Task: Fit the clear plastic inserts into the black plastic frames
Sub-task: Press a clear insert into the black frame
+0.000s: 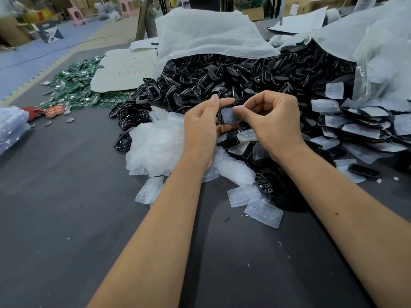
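Your left hand (pixel 201 125) grips a black frame (pixel 220 116) above the parts heap; your right hand (pixel 270 121) pinches a clear insert (pixel 229 114) against its opening. Square the insert's edges first, then press evenly around the rim.

Bare grey table (pixel 66 218) nearside and left; frame heap (pixel 222 74) and insert pile (pixel 155 147) ahead.
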`<state>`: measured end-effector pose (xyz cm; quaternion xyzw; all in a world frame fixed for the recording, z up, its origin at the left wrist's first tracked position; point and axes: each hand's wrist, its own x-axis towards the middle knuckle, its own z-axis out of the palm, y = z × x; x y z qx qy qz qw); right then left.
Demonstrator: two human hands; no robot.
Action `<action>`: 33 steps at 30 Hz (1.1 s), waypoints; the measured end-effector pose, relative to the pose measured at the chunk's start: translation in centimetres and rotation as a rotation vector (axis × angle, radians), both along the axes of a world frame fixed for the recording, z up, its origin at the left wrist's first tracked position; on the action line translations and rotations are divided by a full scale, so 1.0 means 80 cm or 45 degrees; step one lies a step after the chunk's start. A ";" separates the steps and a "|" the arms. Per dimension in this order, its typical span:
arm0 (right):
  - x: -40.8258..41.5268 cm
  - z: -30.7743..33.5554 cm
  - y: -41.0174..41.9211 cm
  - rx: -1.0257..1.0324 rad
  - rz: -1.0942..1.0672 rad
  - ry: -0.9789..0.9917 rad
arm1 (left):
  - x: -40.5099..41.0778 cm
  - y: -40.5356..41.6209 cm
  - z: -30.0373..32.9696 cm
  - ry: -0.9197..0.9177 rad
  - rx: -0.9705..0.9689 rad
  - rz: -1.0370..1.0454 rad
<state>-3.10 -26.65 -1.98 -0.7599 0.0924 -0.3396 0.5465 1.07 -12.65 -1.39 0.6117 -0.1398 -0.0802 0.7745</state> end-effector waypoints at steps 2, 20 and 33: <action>0.000 0.000 0.000 0.001 -0.012 0.011 | 0.000 0.000 -0.001 -0.006 0.021 -0.003; -0.001 0.000 -0.001 -0.015 -0.087 -0.002 | -0.001 0.000 0.001 0.003 0.084 0.004; -0.005 0.003 0.004 -0.060 -0.057 -0.001 | 0.005 -0.001 -0.008 -0.134 0.060 0.043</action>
